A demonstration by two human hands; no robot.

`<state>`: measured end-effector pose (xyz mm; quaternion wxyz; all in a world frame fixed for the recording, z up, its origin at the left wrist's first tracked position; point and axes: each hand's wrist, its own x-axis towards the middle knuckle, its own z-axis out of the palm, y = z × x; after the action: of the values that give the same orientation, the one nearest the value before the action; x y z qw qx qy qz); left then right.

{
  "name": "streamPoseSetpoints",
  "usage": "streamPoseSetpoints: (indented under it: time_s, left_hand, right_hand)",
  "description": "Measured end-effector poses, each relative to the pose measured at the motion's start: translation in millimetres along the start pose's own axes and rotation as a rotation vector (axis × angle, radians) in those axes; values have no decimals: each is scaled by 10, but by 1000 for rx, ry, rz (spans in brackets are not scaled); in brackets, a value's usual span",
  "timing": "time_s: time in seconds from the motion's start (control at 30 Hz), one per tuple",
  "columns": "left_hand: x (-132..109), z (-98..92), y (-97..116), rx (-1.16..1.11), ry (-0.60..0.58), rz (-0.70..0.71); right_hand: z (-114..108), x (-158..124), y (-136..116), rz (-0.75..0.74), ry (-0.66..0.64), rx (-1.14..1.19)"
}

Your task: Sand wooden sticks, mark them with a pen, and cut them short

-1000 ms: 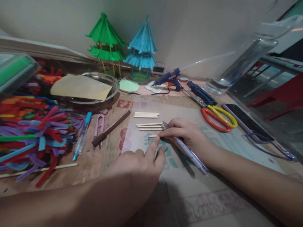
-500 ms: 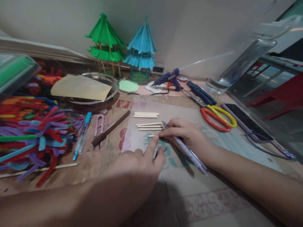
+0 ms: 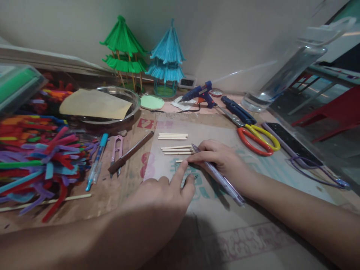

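My right hand (image 3: 222,159) is closed around a clear purple pen (image 3: 223,179), its tip pointing up and left by the ends of the second group of sticks. With its index finger stretched out, my left hand (image 3: 165,193) rests its fingertip on a short wooden stick (image 3: 179,161), mostly hidden by the fingers. The left thumb is apart from that finger. Just beyond lie several cut sticks (image 3: 176,150), slightly fanned, and farther off a neat row of short sticks (image 3: 172,136). All lie on a printed cardboard sheet (image 3: 219,129).
Pipe cleaners (image 3: 47,165) heap at left, near a blue pen (image 3: 97,161), pink compass (image 3: 118,148) and brown marker (image 3: 131,153). Behind stand green (image 3: 123,41) and blue (image 3: 167,50) pipe-cleaner pagodas. A glue gun (image 3: 198,93), scissors (image 3: 254,140), phone (image 3: 292,144) and bottle (image 3: 284,78) lie right.
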<state>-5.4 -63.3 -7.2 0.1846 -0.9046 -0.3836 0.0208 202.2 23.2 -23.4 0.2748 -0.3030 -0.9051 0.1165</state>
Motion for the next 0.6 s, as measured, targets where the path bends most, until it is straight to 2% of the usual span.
streamPoseSetpoints:
  time_s: [0.6]
  left_hand:
    - [30, -76, -24, -4, -67, -44]
  right_hand:
    - [-2, 14, 6, -43, 3, -13]
